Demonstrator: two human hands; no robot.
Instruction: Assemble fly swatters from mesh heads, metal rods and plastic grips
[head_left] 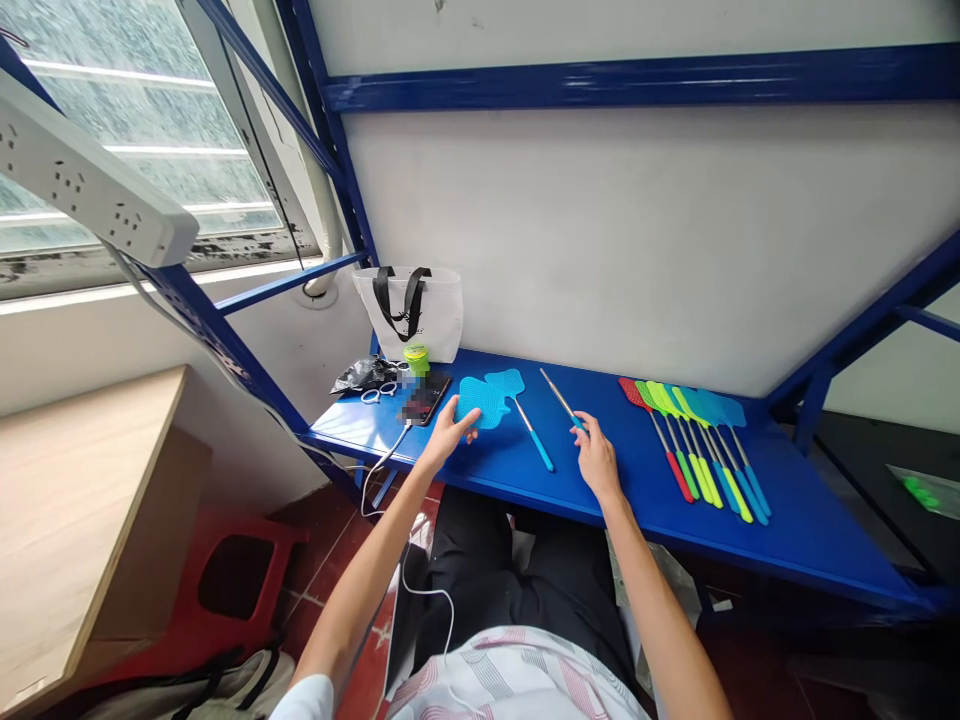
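My left hand (450,432) is closed on a blue fly swatter head (481,402), a perforated paddle with no rod on it. In my right hand (596,455) is a fly swatter handle (561,398), a thin metal rod with a blue grip, its bare tip pointing up and left. Between my hands a whole blue fly swatter (531,425) lies on the blue desk; its head is partly behind the one I hold. A row of several fly swatters (694,450) in red, green, yellow and blue lies to the right of my right hand.
On the blue desk (817,525), left of my hands, are a phone (429,398) with a white cable, scissors (380,392), a black plastic bag (364,375) and a green tub (415,360). Behind them stands a white tote bag (442,310). Blue frame posts flank the desk.
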